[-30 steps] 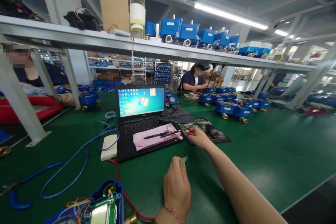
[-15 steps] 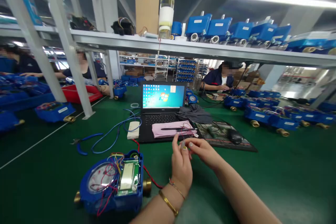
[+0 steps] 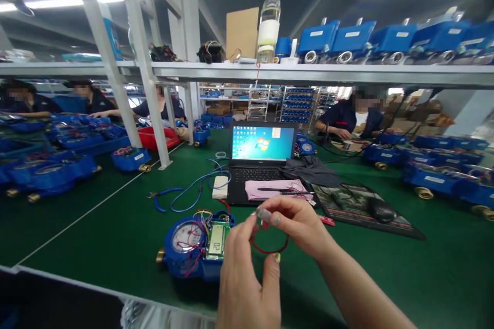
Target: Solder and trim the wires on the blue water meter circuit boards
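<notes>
My right hand (image 3: pixel 297 221) pinches a small whitish translucent piece (image 3: pixel 264 214) between thumb and fingers. My left hand (image 3: pixel 249 272) is raised beside it, thumb spread away and fingertips close to the piece; whether they touch it cannot be made out. A red cable (image 3: pixel 270 252) loops below the piece between my hands. Left of my hands lies a blue water meter (image 3: pixel 181 267) with an exposed circuit board, thin red and yellow wires and a small display (image 3: pixel 216 239) showing digits. My left hand hides the meter's right end.
A laptop (image 3: pixel 262 144) holds a pink cloth (image 3: pixel 270 190) and a dark pen. Blue-handled pliers (image 3: pixel 165 195), a blue cable (image 3: pixel 196 180) and a white box (image 3: pixel 220 187) lie left; a mouse (image 3: pixel 381 211) lies right. Co-workers sit beyond; blue meters fill the shelf above.
The view has swung left. My left hand has opened and moved lower, its thumb away from the piece. My right hand has lifted the piece, and the meter's display now shows digits.
</notes>
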A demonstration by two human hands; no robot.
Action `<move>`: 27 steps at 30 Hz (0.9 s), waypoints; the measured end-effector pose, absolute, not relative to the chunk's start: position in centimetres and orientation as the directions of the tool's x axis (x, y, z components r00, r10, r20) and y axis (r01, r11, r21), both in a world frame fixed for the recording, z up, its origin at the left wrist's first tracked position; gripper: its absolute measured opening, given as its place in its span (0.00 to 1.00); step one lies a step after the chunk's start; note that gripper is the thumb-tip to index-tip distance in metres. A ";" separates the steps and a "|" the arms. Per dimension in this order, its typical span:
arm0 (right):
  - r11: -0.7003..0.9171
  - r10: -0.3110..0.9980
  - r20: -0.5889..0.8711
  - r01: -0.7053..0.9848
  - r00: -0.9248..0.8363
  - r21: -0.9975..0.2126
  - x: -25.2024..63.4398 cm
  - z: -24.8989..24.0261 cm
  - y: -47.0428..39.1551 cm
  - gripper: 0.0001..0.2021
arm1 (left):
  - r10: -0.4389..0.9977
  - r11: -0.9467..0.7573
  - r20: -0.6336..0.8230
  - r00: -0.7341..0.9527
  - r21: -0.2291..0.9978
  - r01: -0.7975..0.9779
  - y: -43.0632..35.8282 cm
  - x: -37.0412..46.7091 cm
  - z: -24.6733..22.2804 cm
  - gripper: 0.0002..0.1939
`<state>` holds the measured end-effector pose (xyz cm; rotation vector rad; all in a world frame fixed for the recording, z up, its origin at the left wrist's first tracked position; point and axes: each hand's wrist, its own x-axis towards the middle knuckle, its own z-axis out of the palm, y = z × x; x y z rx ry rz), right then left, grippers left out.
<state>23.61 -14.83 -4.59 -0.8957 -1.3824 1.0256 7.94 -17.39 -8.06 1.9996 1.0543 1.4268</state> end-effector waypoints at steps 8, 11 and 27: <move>0.466 0.873 0.371 0.322 -0.315 -0.824 19.6 -1.6 -13.2 0.10 | 0.859 -0.505 0.484 0.169 0.743 0.439 -15.2 1.9 -3.4 0.11; 0.632 0.758 0.617 0.471 -0.211 -0.616 18.6 -0.9 -14.0 0.05 | 0.852 -0.505 0.511 0.113 0.749 0.428 -14.7 0.9 -3.7 0.14; 0.194 0.952 0.246 -0.262 -0.184 -0.946 16.5 -3.1 -13.3 0.15 | 0.801 -0.583 0.573 0.175 0.680 0.445 -14.6 1.1 -4.3 0.17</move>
